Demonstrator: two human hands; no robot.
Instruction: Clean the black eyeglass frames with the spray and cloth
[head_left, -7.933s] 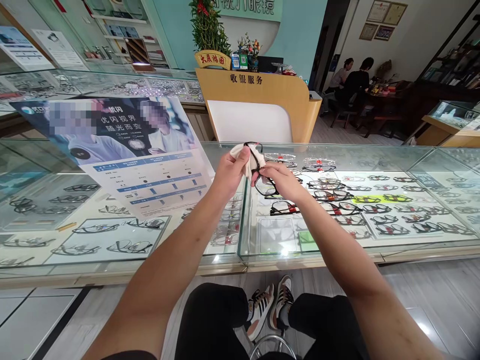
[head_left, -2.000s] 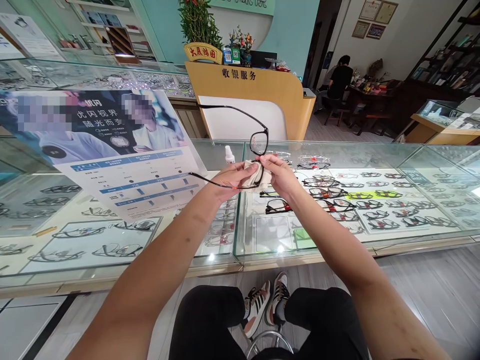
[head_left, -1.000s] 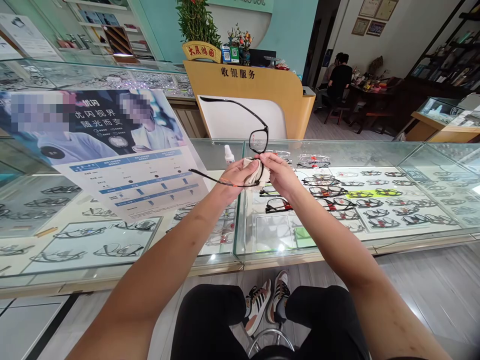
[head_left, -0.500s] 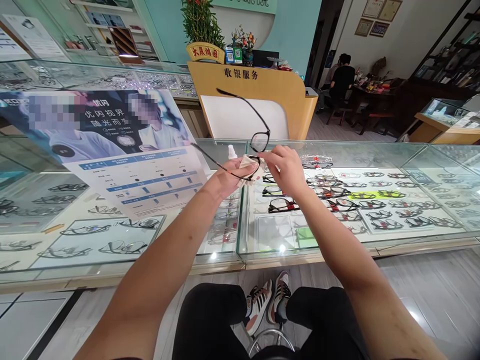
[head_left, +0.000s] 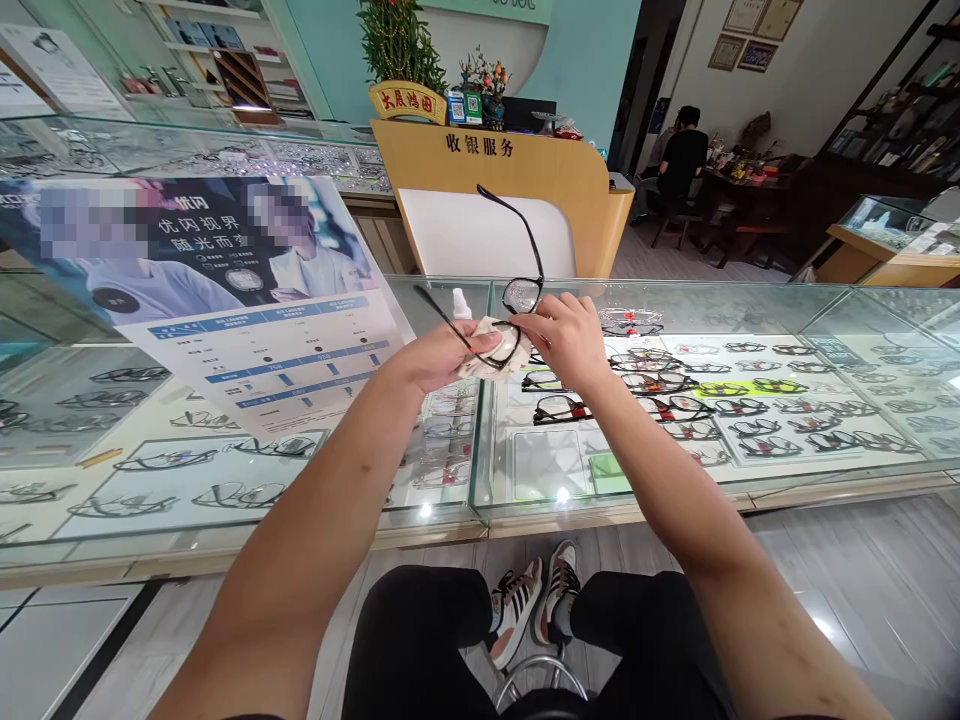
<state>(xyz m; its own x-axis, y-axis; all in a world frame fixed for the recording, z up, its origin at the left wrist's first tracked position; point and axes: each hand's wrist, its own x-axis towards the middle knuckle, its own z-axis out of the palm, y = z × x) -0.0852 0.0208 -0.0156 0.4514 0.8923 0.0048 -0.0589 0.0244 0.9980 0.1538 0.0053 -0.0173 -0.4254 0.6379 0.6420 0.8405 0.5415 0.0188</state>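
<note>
A pair of black-framed eyeglasses [head_left: 522, 294] is held up over the glass counter, its temples unfolded and pointing away to the upper left. My left hand [head_left: 442, 354] is closed on a pale cloth [head_left: 480, 368], with the thumb pressing it against the nearer lens. That lens is partly covered by thumb and cloth. My right hand [head_left: 568, 338] pinches the frame near the bridge between thumb and fingers. The farther lens stands free above my right fingers and looks speckled. Just behind my left hand is a small white bottle [head_left: 460, 303].
The glass display case [head_left: 540, 512] holds rows of eyeglass frames [head_left: 562, 409]. A large printed sheet [head_left: 247, 385] stands at left. Beyond are a wooden cashier desk [head_left: 611, 215] and a seated person in black [head_left: 684, 160].
The eyeglasses have turned slightly, their temples swinging to the right. My left hand has shifted a little left and down with the cloth, its thumb now over the nearer lens.
</note>
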